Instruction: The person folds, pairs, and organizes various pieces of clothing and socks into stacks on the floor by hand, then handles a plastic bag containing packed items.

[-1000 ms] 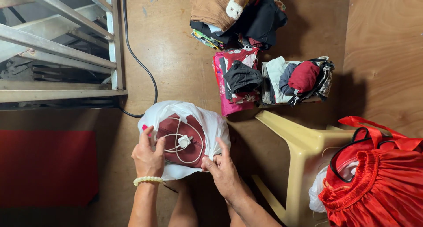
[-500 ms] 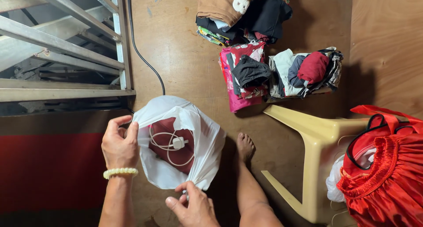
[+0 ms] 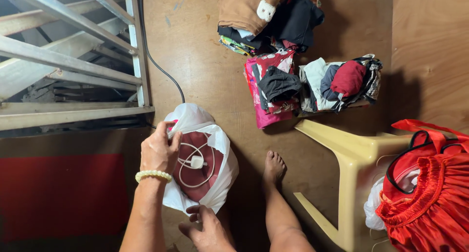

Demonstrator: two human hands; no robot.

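Note:
A white plastic bag (image 3: 223, 154) stands open on the brown wooden floor. Inside it lies a dark red round appliance (image 3: 200, 181) with a coiled white cord and plug (image 3: 196, 162) on top. My left hand (image 3: 159, 152), with a pale bead bracelet at the wrist, grips the bag's upper left rim. My right hand (image 3: 205, 227) holds the bag's lower edge from beneath. My bare foot (image 3: 273, 168) rests on the floor just right of the bag.
Piles of folded clothes (image 3: 278, 81) lie on the floor at the top. A cream plastic chair (image 3: 351, 154) stands at right, with red fabric and a red bag (image 3: 430, 193) on it. A metal frame (image 3: 73, 61) and a black cable (image 3: 161, 68) are at left.
My left hand has shifted right onto the bag's upper rim. My right hand has dropped below the bag. The view has shifted slightly.

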